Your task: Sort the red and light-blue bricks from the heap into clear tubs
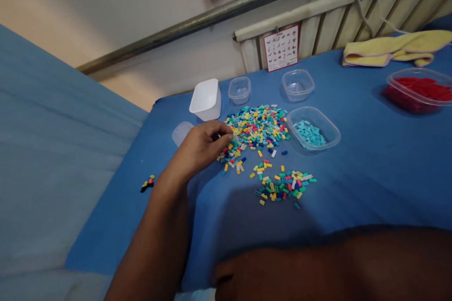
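My left hand (pixel 205 145) reaches to the left edge of a big heap of small colored building bricks (pixel 259 124). Its thumb and forefinger are pinched together beside the bricks; whatever may be between them is hidden. Nearer to me lies a smaller, looser pile of mixed bricks (pixel 286 186). Right of the heap, a clear plastic tub (pixel 332 138) holds light blue bricks. My right hand (pixel 236 273) is low in the view near my body, dark and partly cut off, and its fingers cannot be made out.
Behind the heap stand a white tub (pixel 206 99) and two clear tubs (pixel 240 89). A clear container (pixel 181 131) is partly behind my left hand. Farther right are a tub of red pieces (pixel 422 89) and a yellow cloth (pixel 391 49). A few bricks (pixel 148 183) lie at left.
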Tool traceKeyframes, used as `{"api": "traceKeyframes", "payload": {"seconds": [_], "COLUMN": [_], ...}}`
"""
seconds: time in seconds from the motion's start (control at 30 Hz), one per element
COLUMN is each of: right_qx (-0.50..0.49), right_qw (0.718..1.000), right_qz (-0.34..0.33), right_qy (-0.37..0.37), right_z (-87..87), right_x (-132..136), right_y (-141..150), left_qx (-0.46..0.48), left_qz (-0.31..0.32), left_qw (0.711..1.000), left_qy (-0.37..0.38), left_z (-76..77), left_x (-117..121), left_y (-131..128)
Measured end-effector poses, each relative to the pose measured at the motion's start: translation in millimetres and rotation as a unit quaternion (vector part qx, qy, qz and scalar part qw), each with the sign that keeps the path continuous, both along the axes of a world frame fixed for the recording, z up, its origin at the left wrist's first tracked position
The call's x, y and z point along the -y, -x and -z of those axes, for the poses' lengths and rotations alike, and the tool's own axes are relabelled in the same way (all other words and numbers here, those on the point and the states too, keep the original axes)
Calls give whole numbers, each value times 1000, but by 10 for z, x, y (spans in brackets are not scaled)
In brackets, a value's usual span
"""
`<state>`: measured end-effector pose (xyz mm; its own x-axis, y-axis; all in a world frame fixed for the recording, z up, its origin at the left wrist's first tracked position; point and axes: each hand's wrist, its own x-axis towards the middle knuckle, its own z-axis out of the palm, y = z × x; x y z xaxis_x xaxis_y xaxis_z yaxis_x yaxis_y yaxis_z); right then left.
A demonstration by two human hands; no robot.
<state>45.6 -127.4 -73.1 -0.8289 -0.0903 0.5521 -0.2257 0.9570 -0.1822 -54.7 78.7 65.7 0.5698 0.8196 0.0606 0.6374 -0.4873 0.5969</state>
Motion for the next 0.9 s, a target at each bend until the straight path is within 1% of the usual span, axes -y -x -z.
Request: {"api": "traceKeyframes", "payload": {"seconds": [0.07,0.13,0.17,0.3,0.43,0.63,0.7,0.77,0.83,0.9], "right_qx": [4,11,14,25,28,20,16,14,15,16], "right_qw": [1000,999,999,999,999,999,999,999,999,999], "right_qz": [-7,-1,2,6,3,10,10,9,12,11], "right_qy": [22,30,30,40,45,41,40,38,38,38], "right_z": [1,3,6,8,-18,-15,-6,8,24,39], "right_x": [5,19,26,40,33,52,60,67,69,65], "right_y": [-16,-34,-39,-46,-52,-61,-64,-64,-59,-53], "left_qx": [-10,-19,-24,-76,-163,-200,-213,-226,-233,-228], "left_qz": [5,31,45,88,91,136,138,127,110,107], "left_qw": [999,997,996,992,982,970,967,966,966,968], "left_qy": [53,74,72,41,-2,-14,-14,-16,-17,-18], "left_z": [50,109,135,187,186,225,240,245,234,210], "left_x": [29,66,84,141,183,268,290,303,314,327], "left_y": [207,308,323,269,226,161,129,109,97,84]}}
